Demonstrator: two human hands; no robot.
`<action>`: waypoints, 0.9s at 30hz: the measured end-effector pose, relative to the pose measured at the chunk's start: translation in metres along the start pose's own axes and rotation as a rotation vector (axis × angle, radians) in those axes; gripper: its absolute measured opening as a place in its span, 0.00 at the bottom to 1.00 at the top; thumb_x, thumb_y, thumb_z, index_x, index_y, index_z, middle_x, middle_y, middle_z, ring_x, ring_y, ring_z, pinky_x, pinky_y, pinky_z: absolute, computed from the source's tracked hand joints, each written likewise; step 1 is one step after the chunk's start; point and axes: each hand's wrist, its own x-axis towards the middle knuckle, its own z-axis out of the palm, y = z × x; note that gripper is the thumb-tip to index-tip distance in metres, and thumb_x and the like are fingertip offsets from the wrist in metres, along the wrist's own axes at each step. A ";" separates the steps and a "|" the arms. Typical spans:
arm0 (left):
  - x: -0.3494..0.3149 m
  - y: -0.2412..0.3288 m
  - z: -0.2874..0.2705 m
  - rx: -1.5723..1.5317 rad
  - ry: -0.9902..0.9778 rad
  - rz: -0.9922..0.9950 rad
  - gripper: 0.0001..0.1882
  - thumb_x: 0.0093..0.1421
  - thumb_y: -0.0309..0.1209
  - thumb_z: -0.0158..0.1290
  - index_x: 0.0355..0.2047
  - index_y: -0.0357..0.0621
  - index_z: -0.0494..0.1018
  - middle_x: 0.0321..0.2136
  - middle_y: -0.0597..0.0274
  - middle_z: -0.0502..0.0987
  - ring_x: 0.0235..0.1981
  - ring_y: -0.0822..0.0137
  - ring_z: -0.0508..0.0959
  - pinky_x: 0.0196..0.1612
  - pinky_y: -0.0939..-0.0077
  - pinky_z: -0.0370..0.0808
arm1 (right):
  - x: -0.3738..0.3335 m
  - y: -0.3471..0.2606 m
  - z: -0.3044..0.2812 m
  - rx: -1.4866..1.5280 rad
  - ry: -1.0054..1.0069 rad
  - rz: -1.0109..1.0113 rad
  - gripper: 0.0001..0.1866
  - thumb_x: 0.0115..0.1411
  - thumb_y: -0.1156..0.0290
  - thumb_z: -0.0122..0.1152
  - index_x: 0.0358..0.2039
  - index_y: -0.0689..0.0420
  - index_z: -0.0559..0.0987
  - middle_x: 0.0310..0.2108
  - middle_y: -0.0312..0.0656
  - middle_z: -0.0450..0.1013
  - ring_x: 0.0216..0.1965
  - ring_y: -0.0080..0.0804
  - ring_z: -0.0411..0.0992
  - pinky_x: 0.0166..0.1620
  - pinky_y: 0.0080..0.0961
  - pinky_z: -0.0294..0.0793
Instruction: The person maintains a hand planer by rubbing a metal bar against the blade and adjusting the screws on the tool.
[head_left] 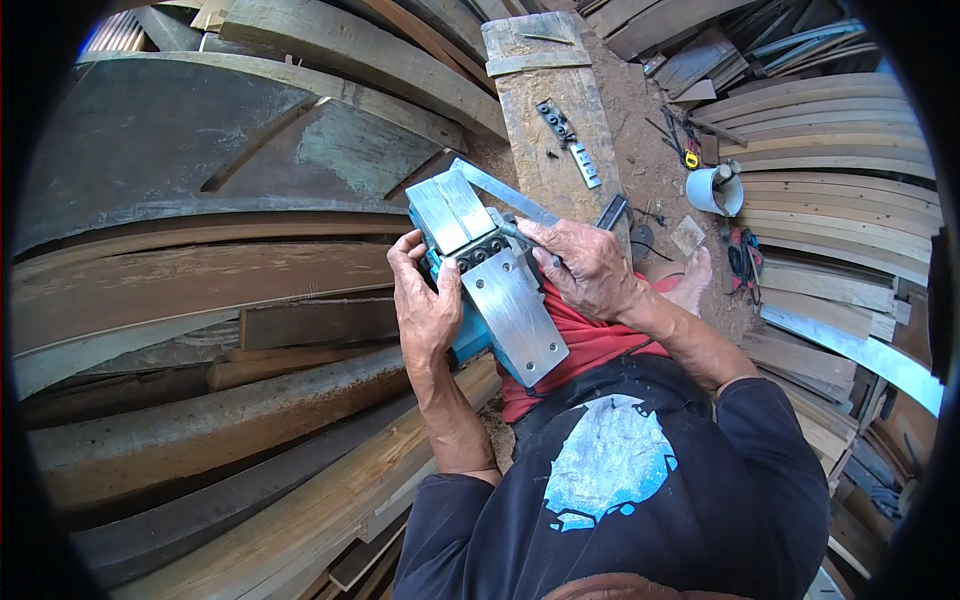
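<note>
Left hand (428, 312) clasps an upturned electric planer (516, 318) mid-frame; right hand (592, 266) holds a slim grey tool (518, 235) near the planer's bolts (479, 255).

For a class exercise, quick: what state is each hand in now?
Left hand: holding the planer by its side.
Right hand: closed on a small metal tool; cannot tell whether it also grips the square.

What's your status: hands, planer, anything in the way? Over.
Left hand gripping planer by its side. Right hand gripping small tool near bolts. Metal blade close by; held or not, unclear.
</note>
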 end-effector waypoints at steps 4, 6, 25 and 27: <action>0.001 -0.001 0.002 0.071 0.017 -0.020 0.29 0.69 0.34 0.57 0.65 0.38 0.62 0.53 0.38 0.75 0.56 0.46 0.78 0.58 0.52 0.76 | 0.008 -0.005 -0.016 -0.124 -0.091 -0.060 0.23 0.60 0.77 0.64 0.57 0.58 0.79 0.42 0.46 0.80 0.41 0.47 0.80 0.44 0.40 0.83; 0.001 -0.001 0.003 0.083 0.018 -0.020 0.29 0.68 0.34 0.56 0.65 0.38 0.62 0.53 0.37 0.75 0.56 0.46 0.78 0.59 0.51 0.75 | 0.013 -0.006 -0.020 -0.238 -0.172 -0.062 0.20 0.59 0.75 0.64 0.53 0.56 0.81 0.37 0.43 0.77 0.40 0.44 0.78 0.41 0.39 0.81; -0.002 0.004 0.008 0.135 0.028 -0.042 0.29 0.69 0.33 0.56 0.66 0.39 0.61 0.54 0.34 0.74 0.57 0.42 0.77 0.59 0.46 0.74 | 0.043 -0.010 -0.022 -0.042 -0.384 0.178 0.09 0.68 0.67 0.63 0.40 0.60 0.84 0.30 0.52 0.81 0.32 0.52 0.81 0.36 0.45 0.79; -0.002 0.002 0.007 0.140 0.033 -0.043 0.29 0.69 0.33 0.56 0.65 0.39 0.61 0.54 0.34 0.74 0.56 0.42 0.77 0.59 0.47 0.74 | 0.044 -0.018 -0.022 -0.052 -0.362 0.226 0.10 0.69 0.68 0.61 0.41 0.62 0.84 0.29 0.53 0.79 0.30 0.53 0.80 0.34 0.45 0.78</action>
